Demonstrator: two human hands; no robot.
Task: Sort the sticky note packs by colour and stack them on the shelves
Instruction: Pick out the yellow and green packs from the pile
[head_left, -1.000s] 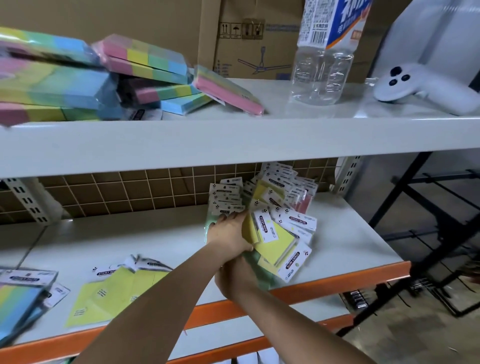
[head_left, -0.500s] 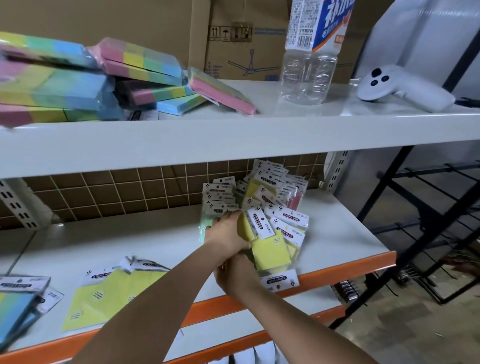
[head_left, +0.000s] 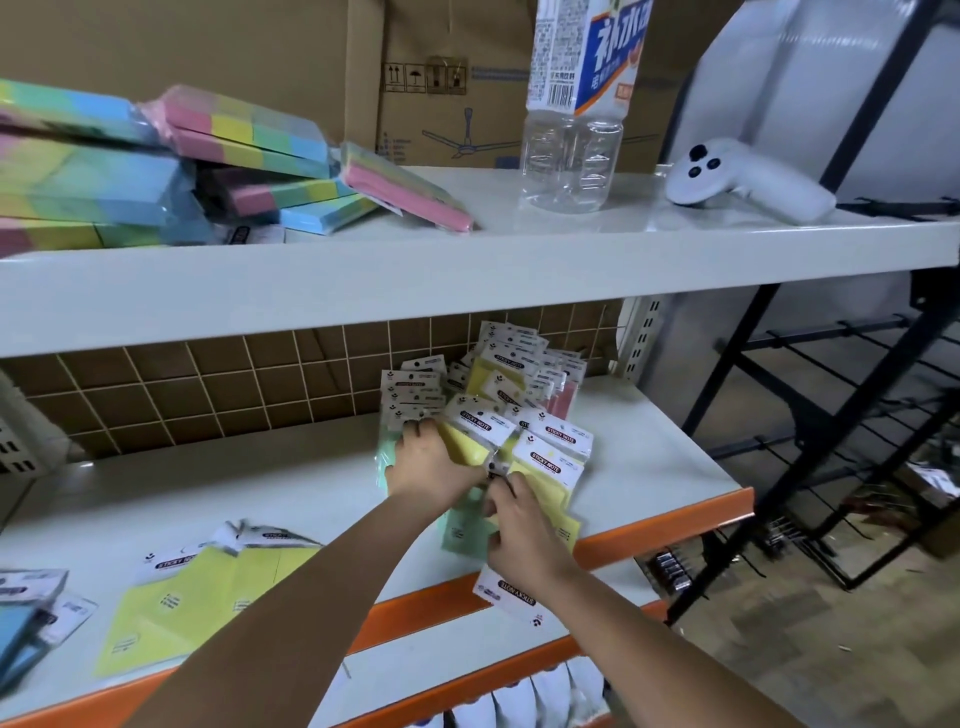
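A jumbled heap of sticky note packs (head_left: 511, 387) with white header cards lies at the right of the middle shelf (head_left: 665, 467), mostly yellow, some green and pink. My left hand (head_left: 428, 462) rests on the heap's left side, fingers curled over green and yellow packs. My right hand (head_left: 519, 535) grips a yellow pack (head_left: 511, 597) turned upside down, its header card hanging over the orange shelf edge. A separate spread of yellow packs (head_left: 208, 587) lies at the shelf's left front. Multicoloured rainbow packs (head_left: 156, 166) are piled on the top shelf's left.
A clear plastic bottle (head_left: 571, 156) and a white controller (head_left: 748, 179) stand on the top shelf (head_left: 467, 270), cardboard boxes behind. Blue and rainbow packs (head_left: 26, 623) sit at the far left of the middle shelf. A black wire rack (head_left: 857, 415) stands to the right.
My right hand has drawn the yellow pack down and toward me out of the heap, its header now below the shelf edge. My left hand stays on the heap.
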